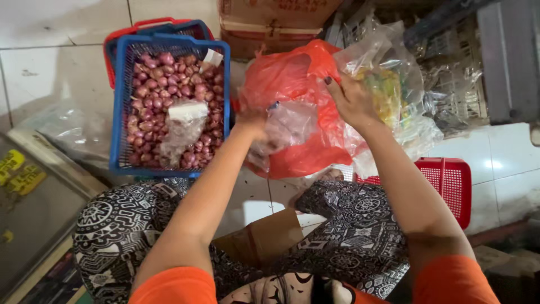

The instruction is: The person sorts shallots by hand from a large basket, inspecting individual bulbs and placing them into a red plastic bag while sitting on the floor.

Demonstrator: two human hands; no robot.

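Here both hands grip things: left hand (253,121) crumpled clear bag (284,126), right hand (351,101) red bag (292,79).

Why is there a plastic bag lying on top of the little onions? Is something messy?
A crumpled clear plastic bag lies loose on the red shallots in the blue basket, so it looks dropped there. Nothing has spilled on the floor. The left hand and right hand are at a red plastic bag.
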